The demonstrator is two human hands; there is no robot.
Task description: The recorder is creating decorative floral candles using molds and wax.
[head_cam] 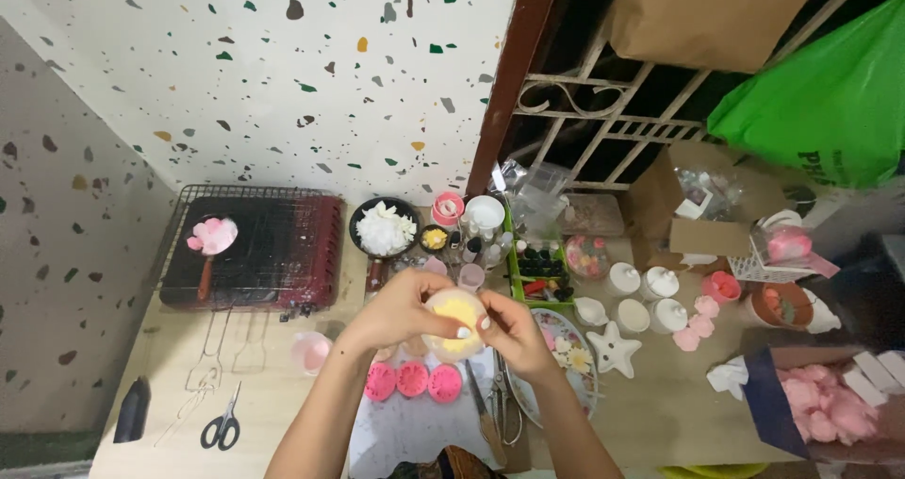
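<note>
Both hands meet over the middle of the counter, closed around a pale yellow round mold with a translucent rim. The left hand curls over its 9 o'clock side, thumb and fingers wrapped onto the rim; the right hand pinches the 3 o'clock edge with the fingertips. The mold is held clear of the counter, tilted toward the camera.

Directly below it, at 6 o'clock, three pink round molds lie in a row on a grey mat. At 9 o'clock of the hands stands a small pink cup, and farther that way a pair of scissors and wire tongs. At 10 o'clock sits a portable gas stove with a small pan of pink material; at 12 o'clock a black bowl of white flakes. At 3 o'clock rest a white star-shaped dish and several white lidded jars.

The step in hand looks like flexing or peeling the soft mold to free the yellow piece inside. The next move probably calls for an even pull on the rim from both sides, so the piece comes out whole.
</note>
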